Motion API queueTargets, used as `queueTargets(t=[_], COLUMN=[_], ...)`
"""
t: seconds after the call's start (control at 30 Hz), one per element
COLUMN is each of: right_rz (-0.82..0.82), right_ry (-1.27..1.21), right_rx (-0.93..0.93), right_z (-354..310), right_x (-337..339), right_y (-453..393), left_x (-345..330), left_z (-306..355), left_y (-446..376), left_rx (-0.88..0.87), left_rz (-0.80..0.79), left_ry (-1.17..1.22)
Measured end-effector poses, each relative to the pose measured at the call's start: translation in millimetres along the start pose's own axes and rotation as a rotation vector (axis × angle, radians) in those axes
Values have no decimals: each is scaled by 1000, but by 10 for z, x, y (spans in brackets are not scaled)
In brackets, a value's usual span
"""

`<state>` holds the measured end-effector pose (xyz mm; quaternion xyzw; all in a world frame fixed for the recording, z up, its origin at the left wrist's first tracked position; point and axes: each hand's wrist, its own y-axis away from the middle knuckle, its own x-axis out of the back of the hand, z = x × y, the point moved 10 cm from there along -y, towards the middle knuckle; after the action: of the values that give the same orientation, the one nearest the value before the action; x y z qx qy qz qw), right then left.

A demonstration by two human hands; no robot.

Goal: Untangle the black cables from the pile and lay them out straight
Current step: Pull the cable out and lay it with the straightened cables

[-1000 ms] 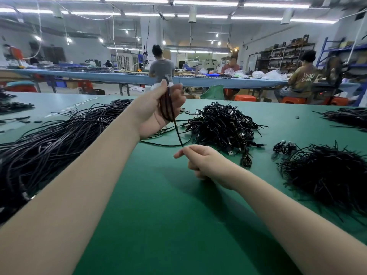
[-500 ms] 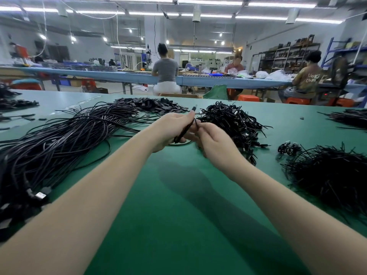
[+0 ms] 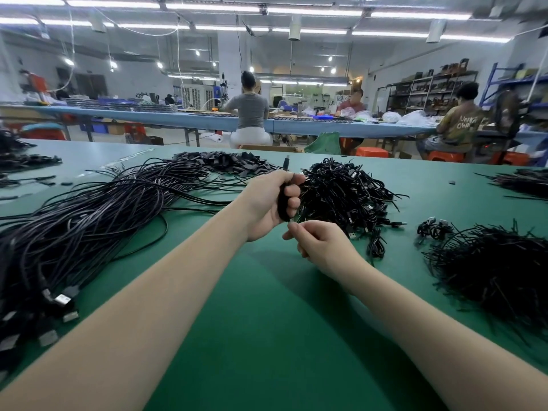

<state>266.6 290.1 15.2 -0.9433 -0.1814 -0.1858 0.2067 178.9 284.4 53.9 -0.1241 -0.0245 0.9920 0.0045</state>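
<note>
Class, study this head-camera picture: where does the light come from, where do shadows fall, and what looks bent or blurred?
Head view: ceiling strip lights light the room evenly; soft shadows of both arms lie on the green table; the wide lens bows the far table; the cable plugs at the left edge look smeared.

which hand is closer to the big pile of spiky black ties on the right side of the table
Right. The right hand sits just left of that pile of black ties, apart from it. The left hand is farther left and farther back, gripping a coiled cable.

Bright overhead tube lighting, soft shadows, wide-angle edge distortion, blurry background
</note>
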Motion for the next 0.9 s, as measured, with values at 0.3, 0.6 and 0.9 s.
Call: queueTargets(t=[0.3, 0.6, 0.9], right_rz=[29, 122, -19], right_ry=[-225, -400, -438], right_rx=[-127, -249, -247], right_z=[99, 298, 236], right_x=[11, 127, 29], right_y=[-14, -5, -12], left_x=[-6, 127, 17], left_z=[-250, -380, -415], left_y=[-16, -25, -20], left_rx=[62, 119, 126], left_rz=[-53, 48, -60], left_ry=[7, -192, 72])
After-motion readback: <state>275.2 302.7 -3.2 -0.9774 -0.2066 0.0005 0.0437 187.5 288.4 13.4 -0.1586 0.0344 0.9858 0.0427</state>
